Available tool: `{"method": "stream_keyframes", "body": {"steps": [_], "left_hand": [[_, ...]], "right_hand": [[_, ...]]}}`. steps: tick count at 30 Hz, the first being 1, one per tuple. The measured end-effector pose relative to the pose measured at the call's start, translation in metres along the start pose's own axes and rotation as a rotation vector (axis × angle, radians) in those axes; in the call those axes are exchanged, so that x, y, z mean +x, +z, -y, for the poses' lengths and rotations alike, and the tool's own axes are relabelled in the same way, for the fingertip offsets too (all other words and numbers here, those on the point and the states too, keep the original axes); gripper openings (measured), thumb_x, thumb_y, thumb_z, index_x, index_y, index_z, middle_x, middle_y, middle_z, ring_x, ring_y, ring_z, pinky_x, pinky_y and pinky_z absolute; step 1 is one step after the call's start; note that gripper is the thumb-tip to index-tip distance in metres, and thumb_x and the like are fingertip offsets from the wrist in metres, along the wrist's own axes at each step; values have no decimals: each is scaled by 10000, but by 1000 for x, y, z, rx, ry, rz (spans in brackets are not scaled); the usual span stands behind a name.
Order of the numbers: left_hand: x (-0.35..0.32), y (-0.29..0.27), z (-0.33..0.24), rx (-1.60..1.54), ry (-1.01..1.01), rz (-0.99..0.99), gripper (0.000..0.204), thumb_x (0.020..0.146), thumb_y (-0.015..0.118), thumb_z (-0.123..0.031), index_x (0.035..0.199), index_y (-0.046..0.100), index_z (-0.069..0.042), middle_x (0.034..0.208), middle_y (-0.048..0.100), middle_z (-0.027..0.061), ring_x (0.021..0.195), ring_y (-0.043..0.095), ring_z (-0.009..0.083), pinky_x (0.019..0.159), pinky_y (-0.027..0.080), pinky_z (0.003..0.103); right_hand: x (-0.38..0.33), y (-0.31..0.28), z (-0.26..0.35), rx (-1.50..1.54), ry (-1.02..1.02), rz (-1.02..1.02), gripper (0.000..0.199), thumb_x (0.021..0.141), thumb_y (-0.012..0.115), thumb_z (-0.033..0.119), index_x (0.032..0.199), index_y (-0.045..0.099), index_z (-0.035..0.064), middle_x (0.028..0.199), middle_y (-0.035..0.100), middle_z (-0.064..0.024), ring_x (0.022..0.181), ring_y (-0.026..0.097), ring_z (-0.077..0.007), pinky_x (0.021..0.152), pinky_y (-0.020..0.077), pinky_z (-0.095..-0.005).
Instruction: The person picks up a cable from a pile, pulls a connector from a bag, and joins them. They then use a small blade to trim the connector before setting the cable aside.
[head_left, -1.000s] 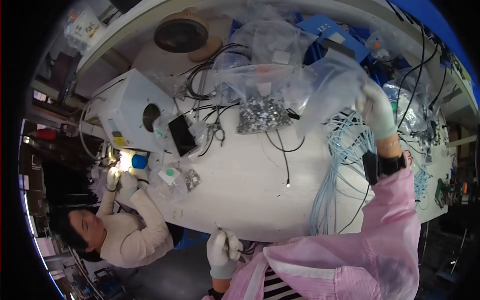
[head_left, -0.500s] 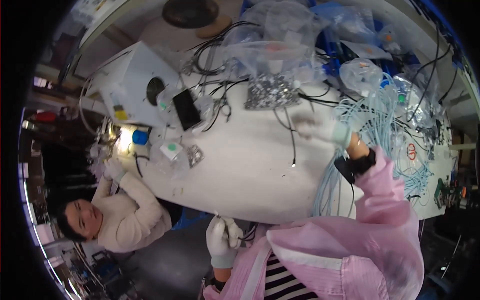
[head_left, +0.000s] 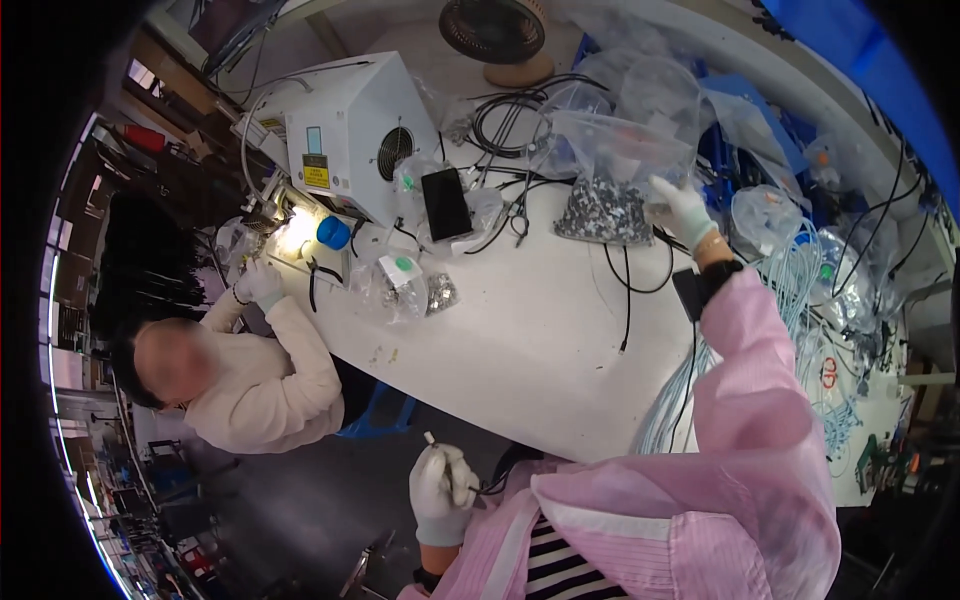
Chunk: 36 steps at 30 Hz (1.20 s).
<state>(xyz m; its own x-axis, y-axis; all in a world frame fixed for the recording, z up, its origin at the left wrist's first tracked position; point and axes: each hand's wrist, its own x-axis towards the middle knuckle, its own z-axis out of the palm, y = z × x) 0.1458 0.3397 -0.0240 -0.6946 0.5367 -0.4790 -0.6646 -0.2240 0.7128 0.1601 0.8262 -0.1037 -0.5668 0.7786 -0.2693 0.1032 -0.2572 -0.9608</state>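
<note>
My left hand (head_left: pixel 442 490), in a white glove, is closed near the table's front edge around a black cable (head_left: pixel 492 488). A small light-coloured connector (head_left: pixel 430 438) sticks up above its fingers. Farther off, my right hand (head_left: pixel 685 212), also gloved, reaches to the right side of a clear plastic bag (head_left: pixel 603 212) full of small metallic parts. Its fingertips are blurred against the bag, so their grip does not show. A loose black cable (head_left: pixel 627 300) lies on the white table (head_left: pixel 520 340) below the bag.
A white machine box (head_left: pixel 350 135) and a fan (head_left: pixel 493 30) stand at the back. Bundled pale-blue cables (head_left: pixel 785 275) lie at right. A phone-like black device (head_left: pixel 446 204) and a smaller parts bag (head_left: pixel 392 290) lie at left, near a seated co-worker (head_left: pixel 260 390).
My right hand has moved away from me to the right side of the parts bag. My left hand still holds its cable. The view has shifted, and the co-worker's head has turned.
</note>
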Motion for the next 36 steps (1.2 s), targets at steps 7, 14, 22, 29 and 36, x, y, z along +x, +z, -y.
{"method": "stream_keyframes", "body": {"steps": [7,14,22,29,36], "left_hand": [[-6,-15,-2,-72,103,-69,227,903,392,-246,847,471,-40,520,447,30,298,286,83,289,240,214],[27,4,-2,-11,2,-76,269,867,449,-272,811,456,-9,468,409,44,306,290,89,289,227,218],[49,14,1,42,-35,69,219,891,425,-256,851,475,-46,520,456,34,291,300,89,276,248,222],[52,19,5,31,-33,120,219,890,427,-267,842,484,-61,549,478,36,286,292,88,268,238,213],[49,9,5,-11,-20,118,268,920,339,-269,880,498,-57,560,491,39,284,274,81,258,217,200]], "right_hand": [[51,10,4,-317,-203,-328,476,697,675,329,983,550,-30,777,606,-102,572,581,-185,532,465,-282],[-97,32,1,-526,-176,243,261,839,526,261,788,637,30,620,589,-28,538,525,-91,501,431,-253],[-163,13,-34,-250,7,290,297,875,475,263,772,596,12,623,545,-12,552,502,-66,516,425,-222],[-85,26,19,-655,-438,27,341,854,496,318,739,581,8,572,560,-40,518,535,-101,496,423,-239],[20,-3,56,-379,-388,-171,375,802,532,358,908,582,2,784,600,-102,670,561,-165,569,439,-251]]}}
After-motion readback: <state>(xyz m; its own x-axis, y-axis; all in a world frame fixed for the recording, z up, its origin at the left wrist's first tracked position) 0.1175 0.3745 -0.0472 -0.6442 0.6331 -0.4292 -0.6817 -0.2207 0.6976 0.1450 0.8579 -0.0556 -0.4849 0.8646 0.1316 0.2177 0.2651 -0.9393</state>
